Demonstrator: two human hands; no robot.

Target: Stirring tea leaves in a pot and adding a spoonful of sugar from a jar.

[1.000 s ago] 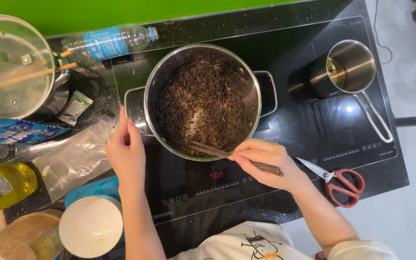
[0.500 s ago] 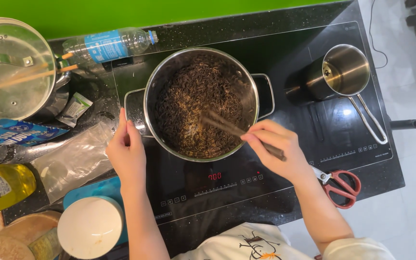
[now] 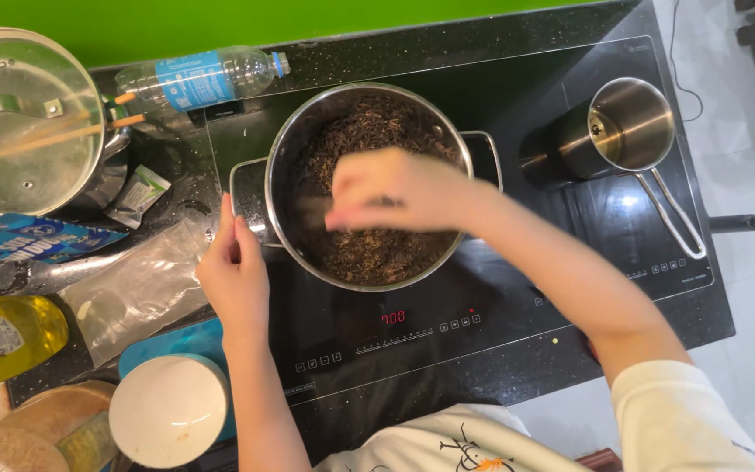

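pot [image 3: 283, 157] silver | wall [image 3: 220, 22] green | bowl [image 3: 168, 411] white

Bare cooktop [image 3: 412, 350] in front of the pot [image 3: 303, 131]; saucepan [image 3: 626, 127] crowding the right, bottle [image 3: 194, 79] behind.

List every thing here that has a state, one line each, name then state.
big pot: uncovered, full of dark food
left hand: on the pot's left handle
right hand: over the pot, blurred
small saucepan: empty, uncovered
water bottle: lying down, capped
glass lid: on another pot
cooktop display: lit
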